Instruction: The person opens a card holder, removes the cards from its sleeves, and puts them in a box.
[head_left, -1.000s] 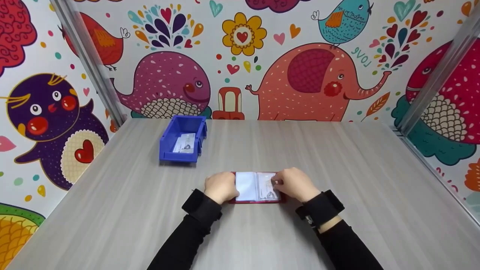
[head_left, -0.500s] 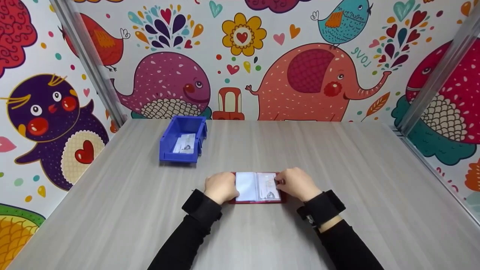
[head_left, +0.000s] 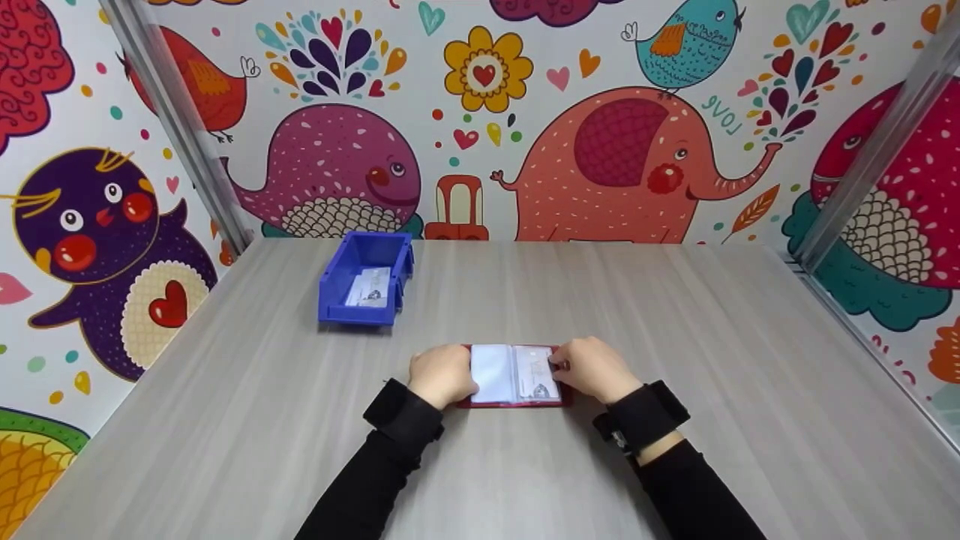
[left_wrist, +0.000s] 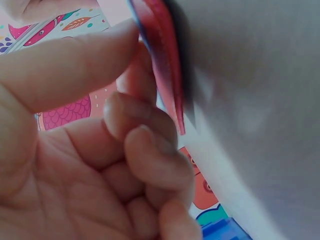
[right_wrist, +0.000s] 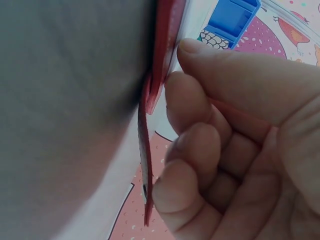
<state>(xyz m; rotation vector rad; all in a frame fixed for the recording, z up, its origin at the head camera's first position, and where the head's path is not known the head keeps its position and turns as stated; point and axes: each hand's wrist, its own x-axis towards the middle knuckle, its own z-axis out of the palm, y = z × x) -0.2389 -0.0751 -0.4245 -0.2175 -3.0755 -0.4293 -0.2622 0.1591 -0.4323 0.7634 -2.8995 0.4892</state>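
Note:
A red card holder [head_left: 516, 406] lies spread open on the table, with clear sleeves inside. My left hand [head_left: 442, 373] grips its left side, thumb over the whitish left sleeve [head_left: 491, 373]. In the left wrist view, the thumb and index finger meet at the red cover [left_wrist: 167, 65], the other fingers curled. A white printed card [head_left: 534, 373] shows on the right-hand side. My right hand [head_left: 598, 367] pinches at that card's right edge with thumb and index finger. In the right wrist view, the fingers are bent beside the red cover flap [right_wrist: 145, 160].
Further back on the left stands a blue plastic bin [head_left: 358, 313], with more white printed cards [head_left: 369, 286] lying in it. Walls with cartoon animals border the wood-grain table [head_left: 675, 315] at the back and sides, with metal posts [head_left: 184, 127] at the corners.
My right thumb and fingers have shifted slightly right along the card, baring more of its right part. The left hand, card holder and bin have stayed put.

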